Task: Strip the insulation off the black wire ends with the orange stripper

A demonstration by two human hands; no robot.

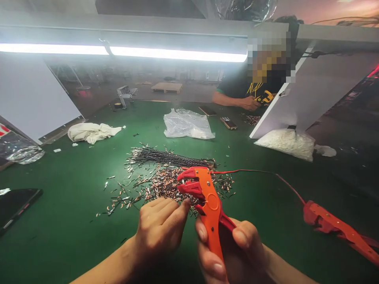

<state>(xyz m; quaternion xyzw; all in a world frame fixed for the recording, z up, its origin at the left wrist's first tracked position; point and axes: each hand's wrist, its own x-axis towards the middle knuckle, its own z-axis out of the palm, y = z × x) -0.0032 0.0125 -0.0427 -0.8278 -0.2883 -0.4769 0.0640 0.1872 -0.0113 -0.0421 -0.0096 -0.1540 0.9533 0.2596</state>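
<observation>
My right hand (233,244) is wrapped round the handles of an orange and red wire stripper (211,203), its jaws pointing left. Just left of the tool, my left hand (162,221) is closed, fingers curled and thumb near the tool's side; what it pinches, if anything, is too small to make out. Beyond both hands lies a heap of short black and copper wire scraps (164,183). A bundle of long black wires (168,156) rests behind the heap. A thin red wire (254,170) runs rightward from behind the tool towards a second orange stripper (340,228).
On the green table (89,173) are a clear plastic bag (188,124), a white cloth (90,132), a bag of white material (287,144) and a dark phone (17,205). A person (233,88) across the table holds a yellow tool (268,96).
</observation>
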